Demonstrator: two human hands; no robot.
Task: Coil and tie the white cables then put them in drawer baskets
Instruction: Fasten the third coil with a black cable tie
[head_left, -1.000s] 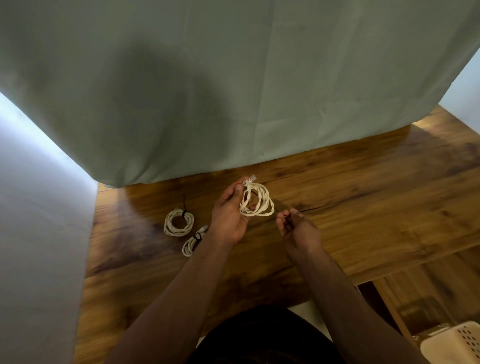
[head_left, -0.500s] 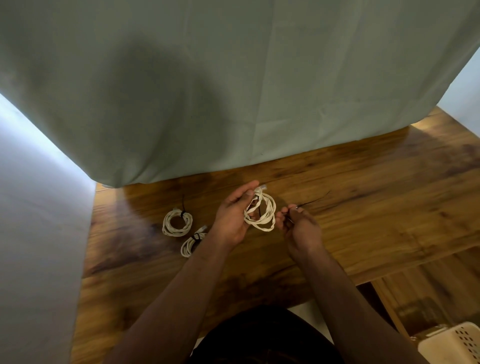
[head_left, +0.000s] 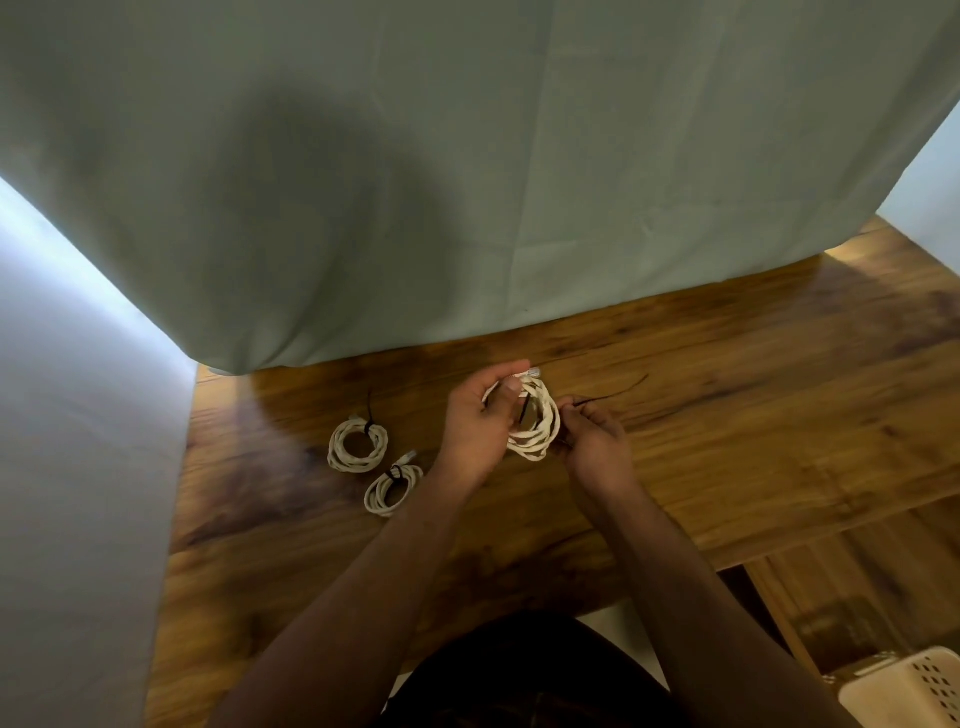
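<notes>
A white basket (head_left: 906, 691) is showing at the near right. On the table (head_left: 727, 447), two tied coils (head_left: 393, 489) are lying left of the left hand (head_left: 475, 426), which is gripping a third white coil (head_left: 540, 439) between thumb and fingers. The right hand (head_left: 597, 441), against the coil's right side, is pinching a black tie (head_left: 618, 393). A green cloth (head_left: 467, 182) is hanging beyond.

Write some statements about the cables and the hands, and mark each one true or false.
1. The left hand holds a white cable coil. True.
2. The right hand is empty. False: it pinches a thin black tie.
3. Two tied coils lie on the table. True.
4. The tied coils lie to the right of both hands. False: they lie to the left of the left hand.
</notes>
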